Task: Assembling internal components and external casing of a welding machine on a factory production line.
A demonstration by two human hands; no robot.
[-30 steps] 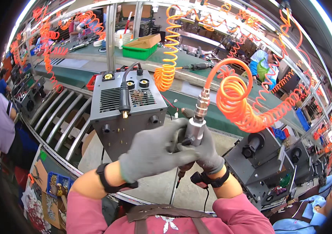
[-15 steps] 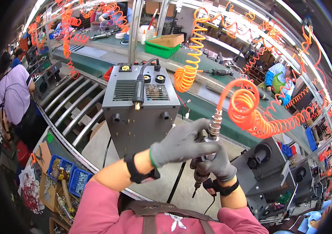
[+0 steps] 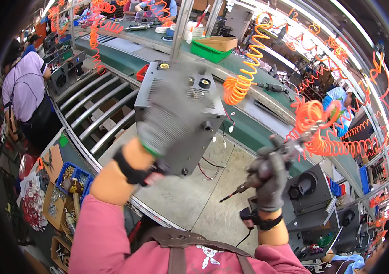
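A grey metal box-shaped machine point(image 3: 187, 153) with vent slots and round sockets on its panel stands in front of me. My left hand point(image 3: 169, 118), in a grey glove, is over the machine's slotted panel. Motion smears its fingers, and whether they touch or grip anything there is hidden. Off to the right, my gloved right hand point(image 3: 270, 180) is wrapped round an air screwdriver point(image 3: 245, 186), its thin bit pointing down and left. An orange coiled air hose point(image 3: 315, 121) runs up from the tool's far end.
Metal rollers point(image 3: 101, 112) lie left of the machine; blue bins point(image 3: 72, 176) of small fasteners stand lower left. A green bin point(image 3: 210, 52) sits on the far bench. Another coiled hose point(image 3: 238, 89) hangs behind the machine. Dark metal housings point(image 3: 306, 187) stand at right. Co-workers are farther off.
My left hand has left the screwdriver and swung left and up over the machine. My right hand has carried the screwdriver rightward. The view has shifted, and loose wires now show beside the machine.
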